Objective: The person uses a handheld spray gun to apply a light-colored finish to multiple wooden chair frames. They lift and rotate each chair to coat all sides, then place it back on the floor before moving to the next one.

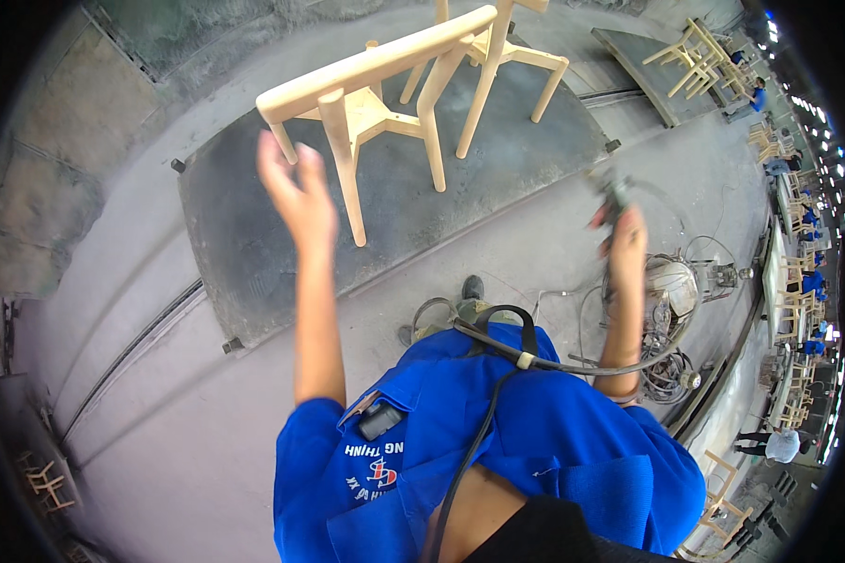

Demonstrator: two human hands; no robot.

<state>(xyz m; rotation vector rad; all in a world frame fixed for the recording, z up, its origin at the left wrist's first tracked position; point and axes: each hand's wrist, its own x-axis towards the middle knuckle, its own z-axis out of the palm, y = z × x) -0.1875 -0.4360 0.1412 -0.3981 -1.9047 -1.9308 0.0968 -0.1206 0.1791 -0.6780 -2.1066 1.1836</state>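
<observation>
A pale wooden chair with a broad curved top rail stands on a dark flat platform in front of me. Beside the left end of that rail is my left hand, its fingers apart and nothing in its palm; whether a fingertip touches the wood I cannot tell. Out to the right, away from the chair, my right hand is wrapped round a spray gun, blurred by motion. A second wooden chair stands close behind the first, partly cut off by the top edge.
A hose crosses my front toward a pot-like unit with coiled lines on the floor at right. Floor rails run beside the platform. Another platform with chairs lies far right, where several people work. Some wooden furniture stands lower left.
</observation>
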